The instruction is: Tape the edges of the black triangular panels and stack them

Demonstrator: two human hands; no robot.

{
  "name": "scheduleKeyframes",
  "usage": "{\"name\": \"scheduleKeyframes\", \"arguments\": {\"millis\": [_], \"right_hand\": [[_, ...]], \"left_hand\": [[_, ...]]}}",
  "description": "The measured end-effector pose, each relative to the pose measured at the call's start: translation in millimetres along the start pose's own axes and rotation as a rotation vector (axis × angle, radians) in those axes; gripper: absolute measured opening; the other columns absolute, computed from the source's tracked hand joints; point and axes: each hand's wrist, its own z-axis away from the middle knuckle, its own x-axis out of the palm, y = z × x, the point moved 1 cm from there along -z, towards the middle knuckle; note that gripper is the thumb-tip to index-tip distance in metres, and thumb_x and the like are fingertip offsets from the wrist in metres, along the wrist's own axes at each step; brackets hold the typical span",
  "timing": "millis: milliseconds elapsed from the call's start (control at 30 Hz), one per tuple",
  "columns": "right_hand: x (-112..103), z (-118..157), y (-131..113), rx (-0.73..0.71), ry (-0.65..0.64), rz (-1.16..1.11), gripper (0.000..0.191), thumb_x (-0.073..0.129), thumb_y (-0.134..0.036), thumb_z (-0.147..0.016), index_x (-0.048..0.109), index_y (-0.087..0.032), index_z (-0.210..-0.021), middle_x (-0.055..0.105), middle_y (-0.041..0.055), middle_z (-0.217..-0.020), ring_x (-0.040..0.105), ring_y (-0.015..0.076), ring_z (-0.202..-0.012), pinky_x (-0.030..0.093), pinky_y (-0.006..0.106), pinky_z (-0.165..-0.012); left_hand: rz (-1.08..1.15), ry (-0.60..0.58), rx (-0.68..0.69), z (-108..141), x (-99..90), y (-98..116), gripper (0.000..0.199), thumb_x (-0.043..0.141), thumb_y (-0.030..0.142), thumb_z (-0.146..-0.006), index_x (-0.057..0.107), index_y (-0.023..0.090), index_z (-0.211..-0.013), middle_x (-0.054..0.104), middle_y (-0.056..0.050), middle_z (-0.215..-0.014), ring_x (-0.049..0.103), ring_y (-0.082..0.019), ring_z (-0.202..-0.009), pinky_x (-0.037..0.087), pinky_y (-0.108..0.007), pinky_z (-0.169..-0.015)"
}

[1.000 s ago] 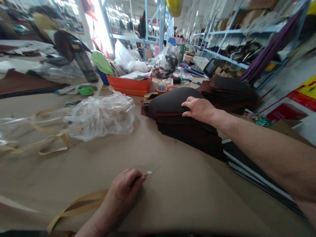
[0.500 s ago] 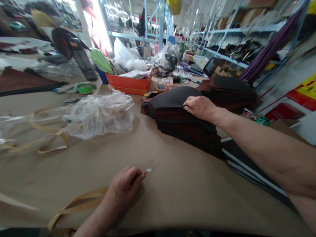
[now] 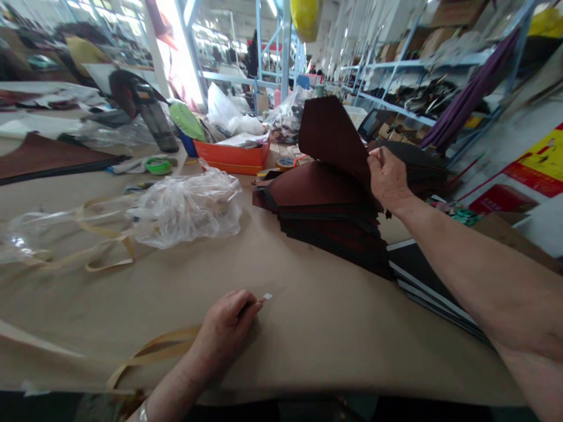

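My right hand [image 3: 387, 179] pinches the edge of a dark brown leather-like panel [image 3: 332, 132], held up and tilted above a stack of similar panels [image 3: 325, 225]. The stack's top piece shows a reddish-brown face. Low on the table, my left hand [image 3: 231, 319] is closed, its thumb and forefinger gripping the end of a narrow tan tape strip [image 3: 162, 346]. A small white tip [image 3: 267, 296] sticks out beyond those fingers. Behind the hand the strip loops over the table towards the near edge; the palm hides part of it.
Left of the stack lies a crumpled clear plastic bag [image 3: 189, 205] near more tan tape [image 3: 109, 264]. An orange box [image 3: 231, 157] and a tape roll [image 3: 285, 163] stand behind. Dark boards with pale edges [image 3: 433, 287] lie to the right. Blue shelving [image 3: 431, 61] rises at the back right.
My right hand has lifted the black-faced top panel off the stack, moving up and right, and its brown underside now shows. The left hand keeps its grip on the tape.
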Motion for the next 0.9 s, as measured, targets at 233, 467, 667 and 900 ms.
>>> {"name": "scheduleKeyframes", "arguments": {"millis": [233,467,667,900], "right_hand": [[-72.7,108.2,-26.4,-0.420,-0.379,0.056,0.021,0.041,-0.022,-0.089,0.062,-0.020,-0.092,0.063,0.0062,-0.078,0.056,0.0196,-0.075,0.039,0.030,-0.069],[-63.1,275.3,-58.0,-0.510,-0.742,-0.022,0.023,0.046,-0.007,-0.082,0.064,-0.018,-0.088,0.060,0.0046,-0.074,0.053,0.0166,-0.067,0.036,0.028,-0.060],[-65.0,280.3,-54.6,0.063,-0.798,-0.466,0.023,0.051,-0.028,-0.088,0.060,-0.020,-0.108,0.063,0.0040,-0.083,0.058,0.0154,-0.072,0.044,0.027,-0.065],[-86.5,258.9,-74.6,0.706,-0.971,-1.046,0.031,0.065,-0.040,-0.076,0.062,-0.021,-0.100,0.052,-0.0022,-0.073,0.049,0.0103,-0.063,0.041,0.022,-0.057]], "left_hand": [[0.143,-0.059,-0.078,-6.0,-23.1,6.5,0.022,0.047,0.034,-0.085,0.053,0.019,-0.070,0.056,0.004,-0.058,0.051,-0.011,-0.054,0.041,-0.022,-0.054],[0.402,-0.080,-0.236,0.5,-38.8,15.4,0.019,0.055,0.037,-0.082,0.059,0.018,-0.082,0.057,0.003,-0.060,0.054,-0.012,-0.057,0.044,-0.024,-0.057],[0.113,-0.382,-0.091,13.7,-12.5,53.9,0.033,0.050,0.039,-0.084,0.054,0.020,-0.058,0.045,0.006,-0.048,0.040,-0.009,-0.045,0.031,-0.022,-0.045],[0.166,-0.537,-0.106,20.8,22.7,97.1,0.033,0.051,0.033,-0.084,0.049,0.019,-0.055,0.043,0.007,-0.049,0.037,-0.008,-0.046,0.027,-0.022,-0.043]]}}
